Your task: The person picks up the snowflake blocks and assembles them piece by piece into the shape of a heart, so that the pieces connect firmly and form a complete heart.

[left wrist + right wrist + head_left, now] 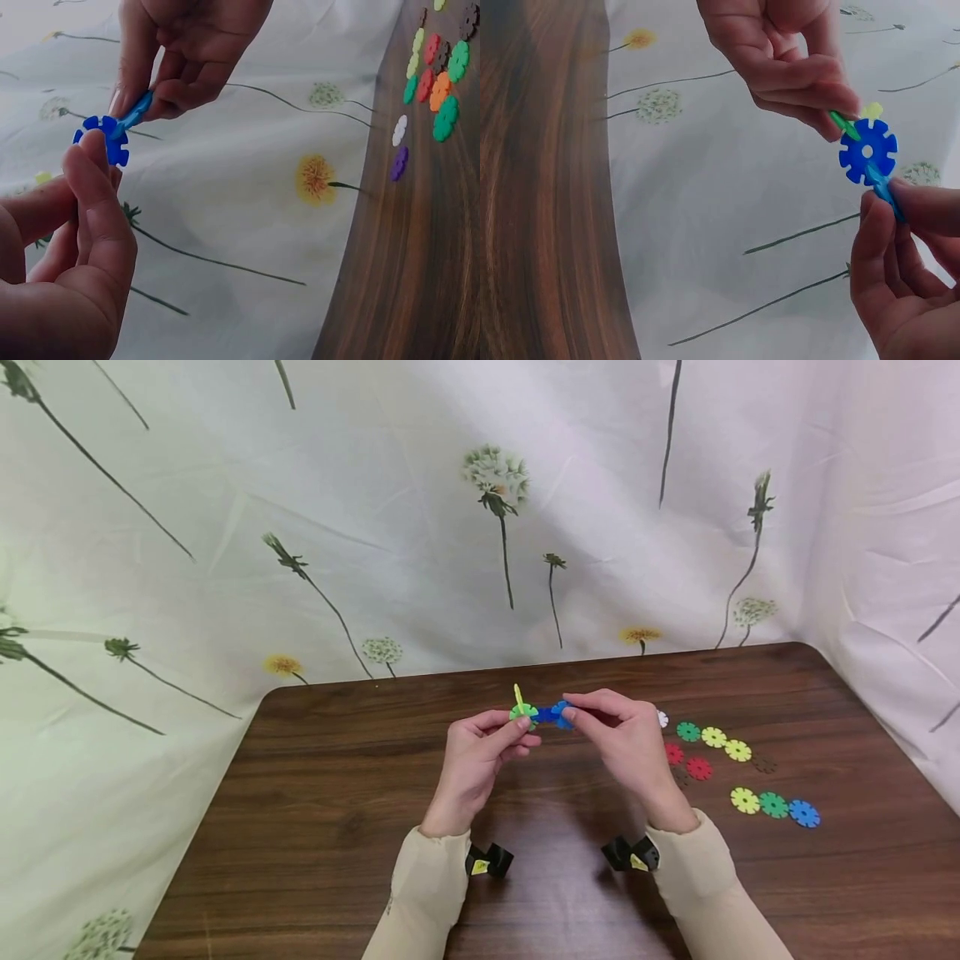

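Observation:
Above the table, both hands hold a small chain of notched plastic discs. My left hand (472, 764) pinches a light green disc (522, 713) at the chain's left end. A yellow disc (518, 697) stands upright from that green one. In the middle is a dark blue disc (868, 152), seen face-on in the right wrist view with a round centre hole. My right hand (633, 747) pinches a lighter blue disc (886, 194) between thumb and fingers. Its edge meets the dark blue disc's edge at a slot. How deep the slots engage I cannot tell.
Loose discs lie on the brown wooden table (322, 810) to the right: a green disc (773, 805), a blue disc (805, 813), a red disc (699, 768) and several others. The left wrist view also shows an orange disc (440, 91) and a purple disc (400, 163). A flower-printed cloth (420, 527) hangs behind.

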{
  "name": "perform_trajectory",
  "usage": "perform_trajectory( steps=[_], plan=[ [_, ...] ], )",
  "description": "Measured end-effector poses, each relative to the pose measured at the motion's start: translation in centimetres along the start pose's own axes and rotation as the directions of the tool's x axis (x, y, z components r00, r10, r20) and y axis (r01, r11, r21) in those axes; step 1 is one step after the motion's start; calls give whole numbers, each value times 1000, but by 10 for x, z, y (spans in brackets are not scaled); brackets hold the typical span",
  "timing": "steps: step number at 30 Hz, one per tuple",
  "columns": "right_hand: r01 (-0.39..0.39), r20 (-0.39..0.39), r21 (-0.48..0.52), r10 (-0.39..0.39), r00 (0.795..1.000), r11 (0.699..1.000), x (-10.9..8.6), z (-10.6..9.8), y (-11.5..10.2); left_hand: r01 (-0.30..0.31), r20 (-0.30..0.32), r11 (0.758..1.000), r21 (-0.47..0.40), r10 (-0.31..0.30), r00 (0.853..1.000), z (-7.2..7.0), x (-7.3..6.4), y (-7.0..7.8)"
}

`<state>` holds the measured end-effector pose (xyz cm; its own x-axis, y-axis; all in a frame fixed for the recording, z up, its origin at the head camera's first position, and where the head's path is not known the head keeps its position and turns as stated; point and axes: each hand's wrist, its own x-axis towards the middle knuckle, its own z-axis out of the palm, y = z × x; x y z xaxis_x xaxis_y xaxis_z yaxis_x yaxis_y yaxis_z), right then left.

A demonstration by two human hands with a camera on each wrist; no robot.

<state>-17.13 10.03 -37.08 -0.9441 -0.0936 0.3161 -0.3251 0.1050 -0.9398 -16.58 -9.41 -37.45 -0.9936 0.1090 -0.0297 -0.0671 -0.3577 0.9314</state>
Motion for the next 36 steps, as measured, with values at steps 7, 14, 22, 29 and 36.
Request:
perform_trajectory(
  steps=[7, 14, 22, 29, 36],
  plan=[
    [-42, 32, 15, 42, 999, 999, 1, -3, 1, 36, 36, 999, -17, -35, 999, 0, 0, -1],
    [-57, 63, 13, 56, 996, 998, 1, -4, 0, 79, 46, 997, -4, -79, 996, -1, 2, 1],
    [-47, 68, 49, 43, 997, 998, 2, -4, 0, 113, 98, 993, 32, -116, 988, -1, 1, 1],
    [-46, 84, 52, 41, 996, 998, 3, -6, 1, 153, 150, 987, 54, -160, 976, -3, -1, 1],
    [-34, 100, 79, 26, 995, 996, 5, -8, 1, 145, 157, 988, 46, -150, 976, -3, -1, 0]
  ],
)
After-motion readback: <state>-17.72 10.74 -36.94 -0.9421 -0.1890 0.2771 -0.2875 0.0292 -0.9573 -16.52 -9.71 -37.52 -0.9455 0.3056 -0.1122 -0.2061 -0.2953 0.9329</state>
